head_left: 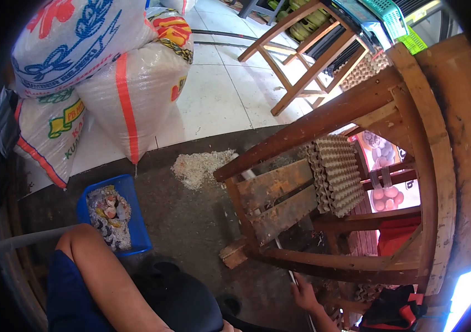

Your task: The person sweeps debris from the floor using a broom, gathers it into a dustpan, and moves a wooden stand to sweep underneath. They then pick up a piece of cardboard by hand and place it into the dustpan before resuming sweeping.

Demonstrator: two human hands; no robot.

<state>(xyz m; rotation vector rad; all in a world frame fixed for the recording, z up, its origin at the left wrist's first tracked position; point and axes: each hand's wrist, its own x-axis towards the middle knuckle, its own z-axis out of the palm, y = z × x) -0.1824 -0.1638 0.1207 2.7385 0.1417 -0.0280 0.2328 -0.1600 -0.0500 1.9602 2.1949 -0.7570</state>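
My right hand point(304, 294), fingers closed, grips a thin white broom handle point(292, 275). The pole runs up under the wooden frame, which hides part of it; the sweeping end is not clearly visible. My left arm point(116, 282) is bent at the lower left beside dark blue cloth. Only a sliver of my left hand point(228, 327) shows at the bottom edge, its fingers cut off. A blue dustpan point(146, 238) lies on the dark floor, holding pale grains and scraps. Beyond it spreads a loose heap of pale grains point(194, 169).
Full woven sacks point(108, 99) are stacked at the upper left. On the right, a wooden table frame point(324, 124) carries stacked egg trays point(335, 176) on its lower slats. Farther back stands another wooden stand point(313, 72) on white tiles point(213, 99).
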